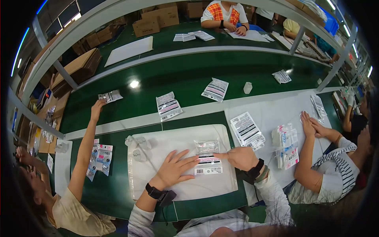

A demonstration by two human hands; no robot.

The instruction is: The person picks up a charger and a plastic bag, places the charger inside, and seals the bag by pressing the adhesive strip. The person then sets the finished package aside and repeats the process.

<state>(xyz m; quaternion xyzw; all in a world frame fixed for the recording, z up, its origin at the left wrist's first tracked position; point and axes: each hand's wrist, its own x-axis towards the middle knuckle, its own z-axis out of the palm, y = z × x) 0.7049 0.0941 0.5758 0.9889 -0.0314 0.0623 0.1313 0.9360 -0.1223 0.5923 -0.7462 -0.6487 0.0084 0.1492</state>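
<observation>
A printed plastic pouch (208, 157), silvery at its upper part with a white label below, lies flat on a white padded mat. My left hand (175, 168) rests with fingers spread, its fingertips touching the pouch's left edge. From the other side, my right hand (239, 158) reaches in with the index finger stretched onto the pouch; its remaining fingers are curled, and nothing shows in them. Both wrists wear black bands. Small clear plastic pieces (139, 155) lie at the mat's upper left corner.
Ahead, a green conveyor belt (150, 75) carries several pouches (168, 106) behind a pale rail. A co-worker's arm (85, 146) at left reaches to a pouch (110, 96). Stacked pouches (285, 146) and another co-worker's hands (312, 124) are at right. Blue-printed packs (100, 158) lie left.
</observation>
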